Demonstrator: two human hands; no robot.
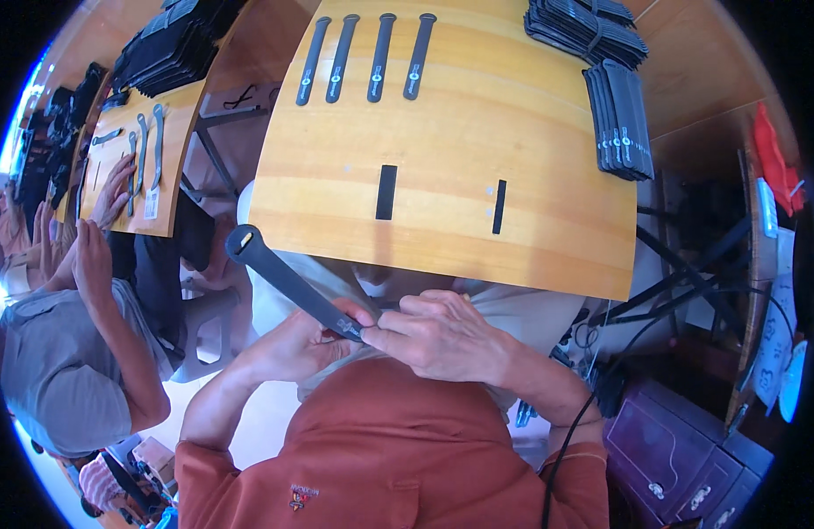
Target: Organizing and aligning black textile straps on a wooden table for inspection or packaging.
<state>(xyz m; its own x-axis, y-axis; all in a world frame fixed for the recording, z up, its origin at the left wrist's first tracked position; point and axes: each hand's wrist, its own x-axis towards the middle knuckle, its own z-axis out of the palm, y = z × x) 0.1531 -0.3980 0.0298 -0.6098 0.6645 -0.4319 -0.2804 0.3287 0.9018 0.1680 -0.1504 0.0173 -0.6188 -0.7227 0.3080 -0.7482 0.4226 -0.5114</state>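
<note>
You hold a long black strap (288, 280) close to your chest, below the near edge of the tabletop (442, 132), and both sets of fingers are closed on its lower end: your left hand (292, 344) cups it from beneath, your right hand (442, 335) pinches it from above, the thumb and forefinger meeting right where the strap's small pale mark sits. From your fingers the strap runs up and to the left, ending in a rounded tip with a light spot. It looks as though you are working or checking that gripped end, a step that calls for a steady pinch and room for the free end to swing. Beyond your fingers, on the tabletop, lie a wide black patch (386, 191) and a narrow black strip (499, 206); farther off are four straps in a row (365, 58), and up to the right, stacks of black straps (617, 119). Left of your fingers another person's hand (114, 187) rests on a second tabletop with grey straps (147, 150); that person sits near the strap's free tip.
</note>
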